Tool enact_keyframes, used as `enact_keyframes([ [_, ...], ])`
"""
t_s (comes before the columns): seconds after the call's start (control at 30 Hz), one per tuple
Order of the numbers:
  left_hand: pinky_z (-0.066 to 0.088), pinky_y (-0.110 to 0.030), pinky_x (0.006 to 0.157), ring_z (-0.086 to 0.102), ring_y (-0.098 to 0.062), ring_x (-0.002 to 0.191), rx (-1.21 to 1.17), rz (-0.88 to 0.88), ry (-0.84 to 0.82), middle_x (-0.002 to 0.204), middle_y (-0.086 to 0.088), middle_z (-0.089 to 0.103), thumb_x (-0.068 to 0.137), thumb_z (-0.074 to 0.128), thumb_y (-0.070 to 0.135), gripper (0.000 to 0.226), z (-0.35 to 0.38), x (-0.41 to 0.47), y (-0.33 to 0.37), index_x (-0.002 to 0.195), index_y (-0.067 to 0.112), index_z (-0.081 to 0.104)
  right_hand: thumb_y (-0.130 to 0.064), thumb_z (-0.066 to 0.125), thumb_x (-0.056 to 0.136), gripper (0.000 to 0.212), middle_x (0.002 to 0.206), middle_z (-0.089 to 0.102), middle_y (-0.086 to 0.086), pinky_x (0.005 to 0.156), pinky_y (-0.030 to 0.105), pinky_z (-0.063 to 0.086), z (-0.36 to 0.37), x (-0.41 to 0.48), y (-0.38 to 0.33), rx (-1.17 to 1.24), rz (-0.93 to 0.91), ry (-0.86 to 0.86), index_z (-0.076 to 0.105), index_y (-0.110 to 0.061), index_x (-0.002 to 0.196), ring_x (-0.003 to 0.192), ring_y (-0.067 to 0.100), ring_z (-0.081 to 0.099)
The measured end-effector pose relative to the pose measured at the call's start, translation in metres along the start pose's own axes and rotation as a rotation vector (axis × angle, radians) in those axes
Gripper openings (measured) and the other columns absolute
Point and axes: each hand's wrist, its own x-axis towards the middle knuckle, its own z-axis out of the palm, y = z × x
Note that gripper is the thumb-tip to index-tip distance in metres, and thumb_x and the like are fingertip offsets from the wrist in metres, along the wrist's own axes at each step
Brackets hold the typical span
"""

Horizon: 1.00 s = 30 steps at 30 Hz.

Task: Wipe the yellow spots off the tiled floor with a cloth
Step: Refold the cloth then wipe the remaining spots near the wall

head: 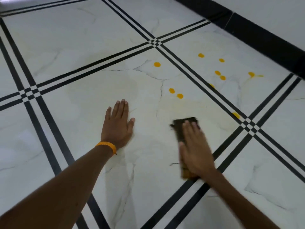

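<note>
A dark folded cloth (182,129) lies flat on the white marble-look tiled floor (82,55). My right hand (196,149) presses on it with straight fingers, blurred by motion. Flat on the tile to the left rests my left hand (118,123), fingers straight, an orange band on its wrist. Several yellow spots sit beyond the cloth: a pair (175,93) just ahead of it, one farther off (157,64), one on the black grout line at right (236,115), and a cluster (219,75) on the adjoining tile. A faint yellowish smear shows on the tile around my hands.
Black double stripes (155,42) cross the floor between the tiles. A black skirting band (264,38) runs along the wall at the upper right.
</note>
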Motion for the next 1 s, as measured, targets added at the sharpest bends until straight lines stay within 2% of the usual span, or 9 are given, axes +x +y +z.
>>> enact_keyframes([
  [0.17, 0.007, -0.047, 0.126, 0.006, -0.022, 0.156, 0.001, -0.004, 0.000, 0.169, -0.008, 0.011, 0.100, 0.018, 0.045, 0.070, 0.001, 0.000, -0.002, 0.160, 0.009, 0.012, -0.049, 0.006, 0.095, 0.084, 0.167, 0.015, 0.025, 0.125, 0.054, 0.012, -0.025, 0.103, 0.091, 0.046, 0.611, 0.055, 0.013, 0.006, 0.158, 0.156, 0.040, 0.009],
  [0.23, 0.006, -0.046, 0.126, 0.006, -0.022, 0.156, -0.004, 0.000, 0.004, 0.169, -0.007, 0.012, 0.100, 0.019, 0.044, 0.070, 0.001, -0.001, -0.002, 0.160, 0.009, 0.011, -0.044, 0.006, 0.095, 0.082, 0.165, 0.021, 0.028, 0.125, 0.054, 0.011, -0.015, 0.138, 0.043, 0.033, 0.551, 0.094, 0.018, 0.009, 0.156, 0.154, 0.042, 0.014],
  [0.4, 0.007, -0.046, 0.126, 0.007, -0.021, 0.156, -0.016, -0.005, 0.001, 0.169, -0.007, 0.012, 0.100, 0.018, 0.045, 0.071, 0.000, 0.000, -0.002, 0.160, 0.009, 0.011, -0.042, 0.020, 0.103, 0.068, 0.168, 0.017, 0.009, 0.127, 0.043, 0.012, 0.007, 0.051, -0.051, 0.028, -0.073, -0.014, 0.021, -0.004, 0.160, 0.157, 0.027, 0.012],
  [0.53, 0.009, -0.046, 0.126, 0.010, -0.022, 0.156, -0.037, -0.013, 0.020, 0.168, -0.007, 0.015, 0.099, 0.018, 0.046, 0.071, -0.001, -0.001, -0.002, 0.160, 0.009, 0.015, -0.046, 0.018, 0.098, 0.077, 0.159, 0.033, 0.028, 0.119, 0.058, 0.028, -0.016, 0.067, 0.076, -0.024, 0.288, 0.069, 0.028, 0.007, 0.154, 0.148, 0.046, 0.030],
  [0.63, 0.008, -0.045, 0.126, 0.010, -0.022, 0.156, -0.035, -0.006, 0.037, 0.168, -0.007, 0.016, 0.099, 0.018, 0.046, 0.071, 0.002, -0.001, -0.002, 0.160, 0.009, 0.015, -0.049, 0.008, 0.093, 0.088, 0.162, 0.024, 0.032, 0.123, 0.057, 0.016, -0.038, 0.126, 0.108, 0.087, 0.645, 0.067, 0.020, 0.012, 0.154, 0.151, 0.047, 0.019],
  [0.73, 0.008, -0.045, 0.126, 0.011, -0.022, 0.156, -0.036, 0.004, 0.039, 0.168, -0.007, 0.016, 0.099, 0.019, 0.046, 0.071, 0.003, 0.000, -0.005, 0.160, 0.009, 0.015, -0.038, 0.020, 0.098, 0.074, 0.157, 0.035, 0.031, 0.123, 0.056, 0.021, -0.011, 0.134, 0.014, 0.020, 0.279, 0.139, 0.031, 0.012, 0.151, 0.148, 0.047, 0.029],
  [0.83, 0.010, -0.046, 0.126, 0.012, -0.023, 0.155, -0.033, 0.009, 0.045, 0.167, -0.008, 0.017, 0.099, 0.018, 0.046, 0.071, 0.003, -0.001, -0.004, 0.160, 0.009, 0.016, -0.043, 0.019, 0.104, 0.068, 0.169, 0.015, 0.007, 0.128, 0.041, 0.010, 0.004, 0.071, -0.038, -0.006, -0.139, 0.002, 0.018, -0.007, 0.161, 0.158, 0.027, 0.009],
  [0.9, 0.012, -0.046, 0.126, 0.013, -0.024, 0.155, -0.034, 0.002, 0.047, 0.167, -0.009, 0.019, 0.099, 0.018, 0.046, 0.071, 0.003, -0.001, -0.003, 0.159, 0.008, 0.017, -0.045, 0.019, 0.104, 0.068, 0.170, 0.011, 0.004, 0.128, 0.042, 0.011, -0.001, 0.054, -0.004, 0.030, -0.104, -0.019, 0.015, -0.011, 0.162, 0.158, 0.023, 0.006],
  [1.0, 0.010, -0.046, 0.126, 0.011, -0.024, 0.155, -0.037, -0.010, 0.046, 0.168, -0.009, 0.016, 0.100, 0.019, 0.044, 0.070, 0.004, -0.001, -0.002, 0.160, 0.009, 0.015, -0.047, 0.012, 0.101, 0.074, 0.169, 0.016, 0.015, 0.127, 0.048, 0.014, -0.012, 0.098, 0.050, -0.003, 0.211, 0.066, 0.015, -0.003, 0.161, 0.157, 0.031, 0.010],
])
